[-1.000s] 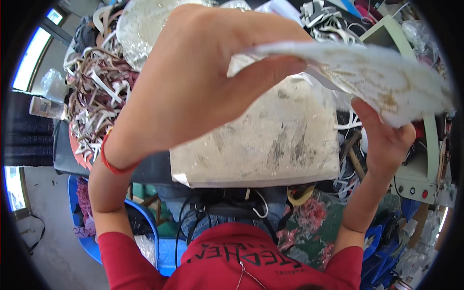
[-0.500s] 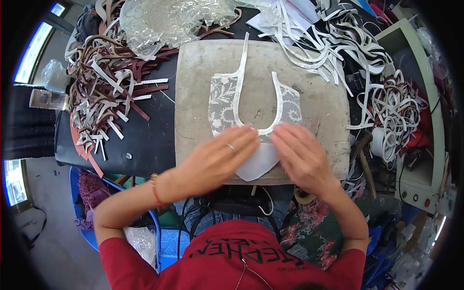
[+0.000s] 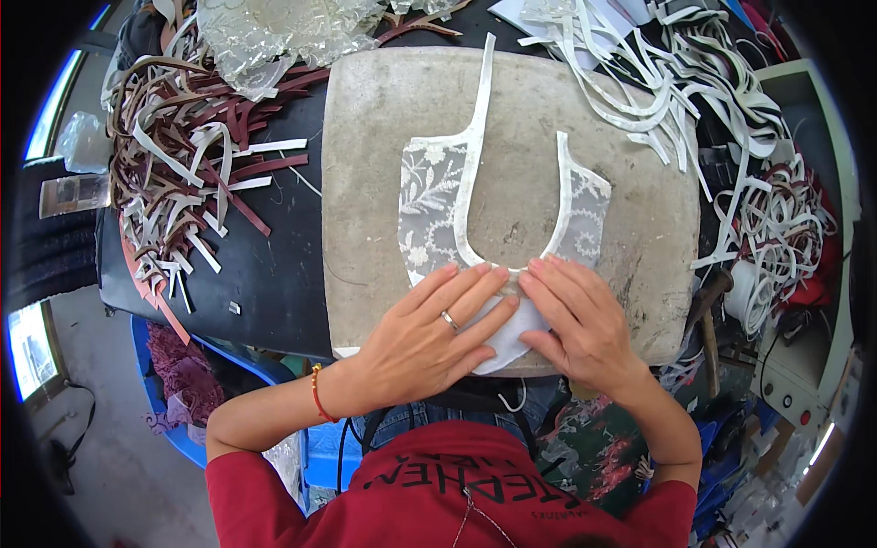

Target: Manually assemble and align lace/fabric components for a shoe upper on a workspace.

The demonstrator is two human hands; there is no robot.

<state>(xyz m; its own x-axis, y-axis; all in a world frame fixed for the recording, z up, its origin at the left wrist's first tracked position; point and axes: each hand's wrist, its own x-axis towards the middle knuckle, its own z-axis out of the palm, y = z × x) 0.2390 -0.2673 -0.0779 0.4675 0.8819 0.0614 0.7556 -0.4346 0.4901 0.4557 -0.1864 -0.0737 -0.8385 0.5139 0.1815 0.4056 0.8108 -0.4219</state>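
A U-shaped white lace shoe upper (image 3: 429, 187) with white edging lies flat on a worn beige board (image 3: 365, 128). One long edging strip points away from me past its left arm. At its near end is a plain whitish panel (image 3: 512, 340), partly covered by my hands. My left hand (image 3: 440, 321) lies on the left of the curve, fingers stretched out and fingertips pressed along the edging. From the right, my right hand (image 3: 581, 320) rests on the curve with its fingers extended flat and thumb on the panel. The two hands' fingertips nearly meet.
Brown and white strips (image 3: 183, 137) pile on the black tabletop at left. Crumpled clear plastic (image 3: 274, 36) sits at the back. More white strips (image 3: 630, 91) spread over the board's far right corner. A hammer (image 3: 711, 352) and a white roll (image 3: 751, 292) are beside the board.
My hands, blurred before, now press more clearly onto the upper's near curve, fingertips closer together. The view has shifted, so the board and upper appear larger.
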